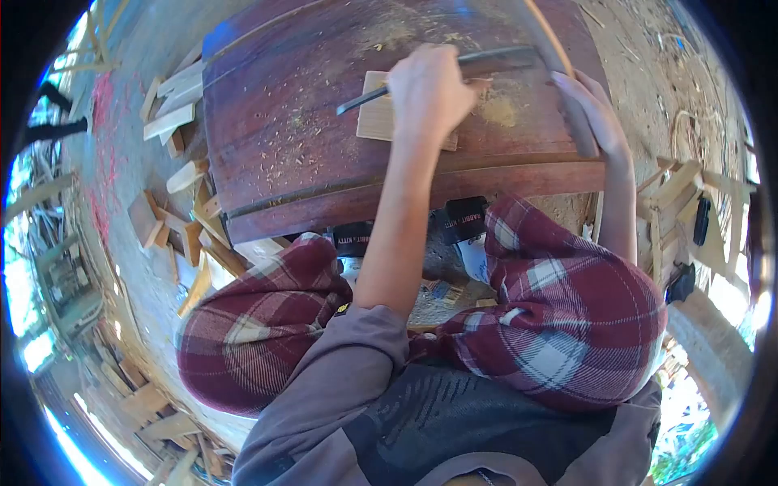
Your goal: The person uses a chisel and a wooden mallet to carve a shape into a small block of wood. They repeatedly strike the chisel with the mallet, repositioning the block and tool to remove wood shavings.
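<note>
My left hand [429, 85] is closed around a long, flat, dark bar [361, 102] that looks like metal; its exact kind is not clear. The bar lies slantwise over a pale wooden block [375, 123] on the low table, and my left hand hides part of both. At the table's right side, my right hand [596, 109] grips a long wooden piece [553, 36], slightly blurred, which runs up past the top of the view. Some of the right fingers are hidden. Fine sawdust [501, 112] is heaped between the two hands.
Shavings are scattered over the reddish-brown table [267, 97]. Wood offcuts [174, 113] lie along its left side, with more scrap [154, 405] at lower left. My knees in plaid trousers [559, 316] flank the table's near edge. Wooden pieces [673, 190] stand at right.
</note>
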Available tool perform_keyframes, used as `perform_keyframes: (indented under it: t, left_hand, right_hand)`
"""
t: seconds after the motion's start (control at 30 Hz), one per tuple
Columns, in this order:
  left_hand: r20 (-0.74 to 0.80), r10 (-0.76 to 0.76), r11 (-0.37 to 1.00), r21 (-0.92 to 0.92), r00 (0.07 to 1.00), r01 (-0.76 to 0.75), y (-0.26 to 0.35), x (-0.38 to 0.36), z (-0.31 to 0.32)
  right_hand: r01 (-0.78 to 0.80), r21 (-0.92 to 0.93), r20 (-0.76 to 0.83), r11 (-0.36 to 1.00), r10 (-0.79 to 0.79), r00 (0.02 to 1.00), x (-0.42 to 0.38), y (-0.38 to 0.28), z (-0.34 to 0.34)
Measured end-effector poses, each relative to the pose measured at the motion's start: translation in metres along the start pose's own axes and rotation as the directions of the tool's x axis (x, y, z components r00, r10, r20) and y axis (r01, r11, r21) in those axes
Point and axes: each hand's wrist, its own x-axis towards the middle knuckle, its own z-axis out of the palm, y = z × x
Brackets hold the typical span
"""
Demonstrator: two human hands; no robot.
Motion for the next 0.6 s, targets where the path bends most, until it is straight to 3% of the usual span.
perform_keyframes:
  t: [0.07, 0.1, 0.13, 0.23, 0.43, 0.6]
  left_hand:
    - [0.022, 0.037, 0.988, -0.151, 0.999, -0.033, 0.014, 0.001, 0.002]
    - [-0.13, 0.105, 0.978, -0.167, 0.986, -0.127, 0.019, 0.0, 0.008]
    - [-0.281, 0.166, 0.962, -0.165, 0.945, -0.218, 0.026, 0.0, 0.013]
    - [-0.315, 0.189, 0.936, -0.23, 0.93, -0.268, 0.045, 0.002, 0.024]
    - [-0.607, 0.0, 0.828, -0.445, 0.795, -0.34, 0.061, 0.003, 0.049]
    - [-0.652, -0.081, 0.808, -0.486, 0.754, -0.333, 0.059, -0.003, 0.058]
  right_hand:
    - [0.053, 0.114, -0.128, 0.992, -0.038, 0.991, -0.011, -0.003, -0.001]
    - [0.082, 0.167, -0.19, 0.983, -0.05, 0.981, -0.017, -0.005, -0.003]
    - [0.081, 0.231, -0.172, 0.97, -0.042, 0.984, -0.021, -0.003, -0.011]
    - [0.107, 0.402, -0.12, 0.909, -0.063, 0.991, -0.035, -0.002, -0.027]
    - [0.269, 0.551, -0.145, 0.79, -0.226, 0.963, -0.062, -0.026, -0.018]
    - [0.293, 0.519, -0.067, 0.803, -0.304, 0.95, -0.061, -0.033, -0.006]
